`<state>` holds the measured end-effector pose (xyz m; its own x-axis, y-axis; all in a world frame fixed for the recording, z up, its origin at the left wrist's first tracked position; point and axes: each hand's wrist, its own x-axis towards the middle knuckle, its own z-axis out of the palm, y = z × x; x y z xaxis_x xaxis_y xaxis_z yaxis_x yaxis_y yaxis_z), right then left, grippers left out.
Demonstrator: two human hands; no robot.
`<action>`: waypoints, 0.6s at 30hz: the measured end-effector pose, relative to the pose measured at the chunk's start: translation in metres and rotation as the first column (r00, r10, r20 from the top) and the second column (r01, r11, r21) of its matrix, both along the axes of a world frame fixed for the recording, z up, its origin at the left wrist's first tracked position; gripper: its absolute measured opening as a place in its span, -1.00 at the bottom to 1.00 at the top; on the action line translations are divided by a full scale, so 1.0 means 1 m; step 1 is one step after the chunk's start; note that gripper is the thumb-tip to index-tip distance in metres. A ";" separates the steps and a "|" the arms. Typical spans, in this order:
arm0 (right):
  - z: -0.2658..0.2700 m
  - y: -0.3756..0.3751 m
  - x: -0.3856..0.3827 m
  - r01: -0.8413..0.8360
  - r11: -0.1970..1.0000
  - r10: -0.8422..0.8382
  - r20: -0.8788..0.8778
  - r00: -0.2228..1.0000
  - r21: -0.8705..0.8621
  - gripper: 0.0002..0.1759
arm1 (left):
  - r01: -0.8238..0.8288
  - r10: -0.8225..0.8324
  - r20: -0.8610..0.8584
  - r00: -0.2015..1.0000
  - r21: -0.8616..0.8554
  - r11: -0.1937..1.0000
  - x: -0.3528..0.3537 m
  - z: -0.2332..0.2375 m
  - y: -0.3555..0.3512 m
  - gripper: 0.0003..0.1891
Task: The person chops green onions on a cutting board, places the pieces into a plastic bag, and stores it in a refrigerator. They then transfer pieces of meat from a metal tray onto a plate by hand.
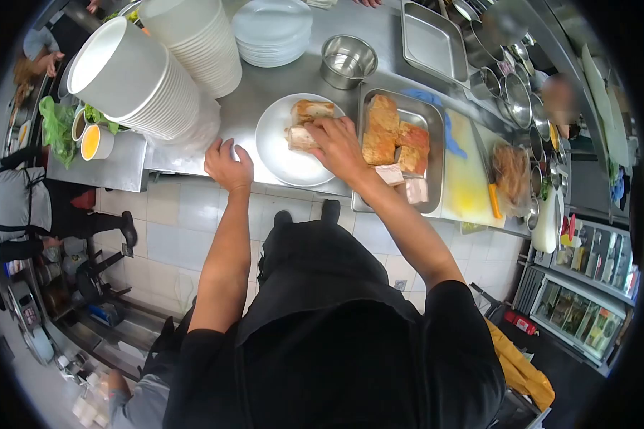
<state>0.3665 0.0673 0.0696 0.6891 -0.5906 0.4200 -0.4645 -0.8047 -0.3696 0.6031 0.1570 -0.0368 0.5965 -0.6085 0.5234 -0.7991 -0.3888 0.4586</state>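
The right hand (336,146) and left hand (229,166) worked at a brushed steel counter (279,79) in a crowded kitchen, with pale floor tiles (186,222) below them.

The right arm reached forward, wrist bent, fingers curled down onto a pale piece of food (300,137) lying on a round white plate (279,154). Whether they gripped it or only pressed on it could not be told. A browner, crusted piece (311,111) lay just beyond the fingertips on the same plate.

The left hand rested loose and empty on the counter's near edge, just left of the plate.

Just right of the right hand sat a rectangular steel tray (429,118) holding golden, rough-crusted slabs (383,129). Beyond it stood a shiny steel bowl (347,61). Farther left leaned tall stacks of smooth white bowls (157,86).
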 end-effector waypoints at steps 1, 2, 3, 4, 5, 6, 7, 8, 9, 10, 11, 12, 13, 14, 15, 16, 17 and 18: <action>0.001 0.003 -0.002 0.013 1.000 -0.013 0.000 1.000 0.001 -0.43 | 0.000 0.000 0.022 1.000 -0.006 1.000 0.000 0.001 0.001 -0.77; 0.005 0.007 -0.004 0.092 0.996 -0.092 0.013 0.996 0.007 -0.39 | 0.000 0.001 0.041 0.999 -0.013 1.000 -0.001 0.001 0.001 -0.78; 0.006 0.010 -0.005 0.168 0.986 -0.169 0.024 0.985 0.012 -0.34 | 0.010 -0.010 0.038 0.999 -0.012 1.000 -0.001 0.002 0.000 -0.78; -0.001 0.010 -0.005 0.179 0.984 -0.179 0.021 0.984 0.013 -0.34 | 0.009 -0.009 0.044 0.999 -0.019 1.000 -0.001 0.002 0.000 -0.78; -0.014 0.009 -0.005 0.179 0.983 -0.179 -0.006 0.984 0.031 -0.29 | 0.012 -0.010 0.049 0.999 -0.025 1.000 0.000 0.001 0.001 -0.77; -0.016 0.010 -0.004 0.185 0.982 -0.184 -0.034 0.982 0.046 -0.24 | -0.001 0.002 0.035 0.999 -0.011 1.000 0.000 -0.001 0.001 -0.75; -0.019 0.012 -0.006 0.210 0.977 -0.208 -0.045 0.977 0.041 -0.24 | 0.023 -0.022 0.023 0.999 -0.014 1.000 0.002 -0.003 0.000 -0.75; -0.014 0.014 -0.006 0.201 0.979 -0.201 -0.008 0.980 0.027 -0.22 | 0.013 -0.013 0.027 1.000 -0.015 1.000 0.003 -0.006 0.000 -0.75; -0.002 0.015 -0.010 0.193 0.981 -0.193 0.027 0.981 0.015 -0.19 | 0.004 -0.003 0.031 1.000 -0.014 1.000 0.002 -0.006 0.000 -0.75; 0.012 0.019 -0.016 0.171 0.984 -0.173 0.043 0.984 0.040 -0.20 | 0.027 -0.027 0.017 0.999 -0.016 1.000 0.000 -0.008 -0.001 -0.75; 0.025 0.024 -0.025 0.191 0.981 -0.192 0.031 0.981 0.038 -0.20 | 0.017 -0.016 0.045 0.999 -0.026 1.000 -0.002 -0.004 -0.001 -0.77; 0.036 0.030 -0.038 0.238 0.968 -0.241 0.020 0.970 0.079 -0.20 | 0.002 0.001 0.075 0.997 -0.036 0.999 -0.001 -0.003 0.000 -0.78; 0.043 0.031 -0.052 0.280 0.953 -0.283 0.009 0.959 0.118 -0.20 | 0.008 -0.006 0.064 0.998 -0.037 0.999 -0.001 -0.003 0.000 -0.78; 0.044 0.027 -0.074 0.289 0.954 -0.293 0.035 0.956 0.076 -0.21 | 0.003 0.000 0.068 0.998 -0.036 0.999 -0.001 -0.004 0.000 -0.78; 0.041 0.027 -0.101 0.363 0.932 -0.363 -0.037 0.931 0.016 -0.24 | -0.005 0.008 0.073 0.997 -0.034 0.999 -0.001 -0.005 0.000 -0.78; 0.039 0.027 -0.128 0.429 0.902 -0.432 -0.103 0.896 -0.048 -0.27 | -0.005 0.008 0.074 0.997 -0.035 0.999 -0.001 -0.004 0.000 -0.78; 0.044 0.029 -0.152 0.551 0.825 -0.529 -0.173 0.831 0.122 -0.28 | -0.004 0.006 0.069 0.998 -0.033 0.999 -0.002 -0.005 0.000 -0.78; 0.047 0.031 -0.172 0.656 0.702 -0.603 -0.257 0.755 0.277 -0.29 | -0.009 0.011 0.067 0.998 -0.032 0.999 -0.001 -0.006 0.000 -0.78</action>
